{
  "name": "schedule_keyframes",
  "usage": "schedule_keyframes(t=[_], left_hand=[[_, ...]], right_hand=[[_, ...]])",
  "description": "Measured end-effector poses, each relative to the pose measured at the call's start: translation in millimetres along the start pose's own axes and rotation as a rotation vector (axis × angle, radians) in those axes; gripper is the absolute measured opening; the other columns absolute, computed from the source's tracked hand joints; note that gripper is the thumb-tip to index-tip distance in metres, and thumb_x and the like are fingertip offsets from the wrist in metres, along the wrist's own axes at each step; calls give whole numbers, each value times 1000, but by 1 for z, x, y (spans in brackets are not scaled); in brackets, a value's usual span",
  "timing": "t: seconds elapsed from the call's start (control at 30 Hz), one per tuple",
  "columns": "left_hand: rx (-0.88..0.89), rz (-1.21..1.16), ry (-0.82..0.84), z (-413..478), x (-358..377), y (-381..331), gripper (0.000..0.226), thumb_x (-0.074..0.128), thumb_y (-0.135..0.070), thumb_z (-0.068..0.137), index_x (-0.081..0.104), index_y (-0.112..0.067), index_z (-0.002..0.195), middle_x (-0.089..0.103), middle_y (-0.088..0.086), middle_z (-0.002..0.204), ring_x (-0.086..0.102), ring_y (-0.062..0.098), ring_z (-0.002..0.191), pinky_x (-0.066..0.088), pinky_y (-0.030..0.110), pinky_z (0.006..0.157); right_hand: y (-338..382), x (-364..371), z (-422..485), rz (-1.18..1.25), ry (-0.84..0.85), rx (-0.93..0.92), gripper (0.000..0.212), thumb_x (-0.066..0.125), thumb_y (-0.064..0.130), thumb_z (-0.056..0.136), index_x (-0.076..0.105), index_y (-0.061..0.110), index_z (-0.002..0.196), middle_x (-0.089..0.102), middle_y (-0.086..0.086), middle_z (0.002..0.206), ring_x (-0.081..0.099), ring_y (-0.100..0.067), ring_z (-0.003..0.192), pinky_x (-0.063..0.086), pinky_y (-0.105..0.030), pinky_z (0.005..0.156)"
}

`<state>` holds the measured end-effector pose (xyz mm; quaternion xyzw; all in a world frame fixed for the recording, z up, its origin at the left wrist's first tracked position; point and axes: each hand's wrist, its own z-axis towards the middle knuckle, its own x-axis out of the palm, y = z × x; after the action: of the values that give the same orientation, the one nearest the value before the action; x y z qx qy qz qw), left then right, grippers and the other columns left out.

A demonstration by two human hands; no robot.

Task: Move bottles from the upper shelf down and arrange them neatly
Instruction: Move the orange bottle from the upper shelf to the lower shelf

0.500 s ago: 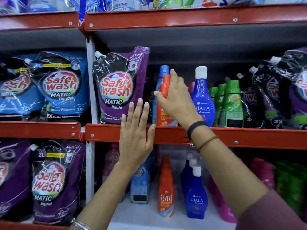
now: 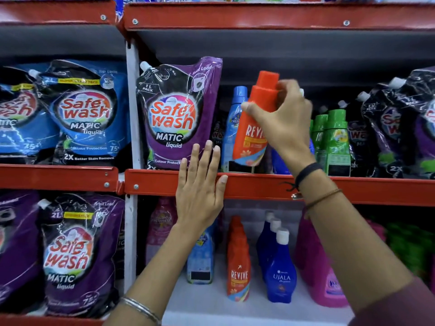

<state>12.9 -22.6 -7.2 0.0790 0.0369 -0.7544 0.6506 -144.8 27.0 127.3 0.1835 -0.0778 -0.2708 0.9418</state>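
Note:
My right hand [image 2: 286, 118] grips an orange Revive bottle [image 2: 253, 128] by its neck, lifted and tilted just above the upper red shelf [image 2: 259, 185]. A light blue bottle [image 2: 233, 130] stands behind it on that shelf. My left hand [image 2: 200, 184] is flat and empty, fingers apart, against the shelf's front edge. On the lower white shelf [image 2: 235, 311] stand a row of orange Revive bottles [image 2: 238, 262], dark blue Ujala bottles [image 2: 280, 269] and a light blue bottle [image 2: 201, 257].
A purple Safewash pouch [image 2: 176, 114] stands left of the lifted bottle. Green bottles [image 2: 334, 140] and dark pouches [image 2: 395, 128] fill the upper shelf's right. Pink bottles [image 2: 322, 267] sit lower right. A white upright [image 2: 131, 109] divides the bays; more pouches [image 2: 82, 114] fill the left bay.
My right hand has lifted the orange Revive bottle off the upper shelf and tilted it. My left hand has risen slightly to the shelf edge.

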Motion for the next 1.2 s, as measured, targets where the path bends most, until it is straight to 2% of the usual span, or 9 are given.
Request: schedule_keyframes(t=[0.07,0.2,0.37,0.47,0.53,0.73,0.9,1.1,1.2], left_hand=[[-1,10,-7,0,0,0,58,24,-40,101,20,-16,153,18,3,162,4,18,150,-7,35,121],[-12,16,-13,-1,-2,-4,57,25,-38,101,21,-13,153,20,4,161,7,20,150,-6,36,121],[-17,36,14,-6,-2,-13,55,26,-37,101,22,-19,153,21,1,161,9,23,150,-2,42,120],[-27,31,21,-6,-2,-17,54,28,-36,101,23,-21,153,22,1,161,9,24,150,-4,42,120],[-34,8,24,-6,-2,-20,54,29,-35,101,23,-20,152,22,2,161,8,24,150,-7,39,119],[-24,-6,12,-11,4,-35,55,31,-36,100,23,-18,152,22,6,161,10,25,149,-6,38,120],[-7,30,-28,-12,9,-33,54,32,-35,100,25,-18,151,26,7,159,16,25,148,-3,39,120],[0,29,-48,-12,10,-33,53,31,-35,101,26,-18,151,28,7,159,18,26,148,-5,39,120],[4,34,-59,-12,11,-33,53,32,-35,101,26,-18,151,29,7,158,19,26,148,-4,39,120]], right_hand=[[5,-15,0,-4,-18,1,62,79,48,63,58,15,112,61,6,95,60,-9,82,48,-23,75],[1,-41,-14,94,88,82,59,82,49,58,58,20,103,63,13,87,62,-3,77,56,-28,77],[-28,-58,-60,194,238,221,76,82,58,41,59,20,102,70,0,98,67,-12,83,58,-40,80],[-44,-65,-91,217,328,250,72,87,51,45,58,20,103,69,4,95,66,-9,79,55,-30,73],[-55,-66,-111,183,361,252,72,84,53,44,58,20,102,69,7,93,67,-9,80,54,-25,70],[-95,-46,-171,-45,502,270,61,83,53,54,51,27,100,67,11,97,65,-8,86,55,-34,75],[-129,-15,-212,-165,640,341,58,81,50,60,44,26,97,62,10,97,63,-13,87,49,-31,70],[-152,5,-235,-199,642,436,59,82,46,60,40,25,95,62,7,91,59,-16,78,40,-27,62],[-155,9,-237,-204,657,446,61,82,48,60,41,23,98,65,1,100,63,-20,83,44,-29,64]])
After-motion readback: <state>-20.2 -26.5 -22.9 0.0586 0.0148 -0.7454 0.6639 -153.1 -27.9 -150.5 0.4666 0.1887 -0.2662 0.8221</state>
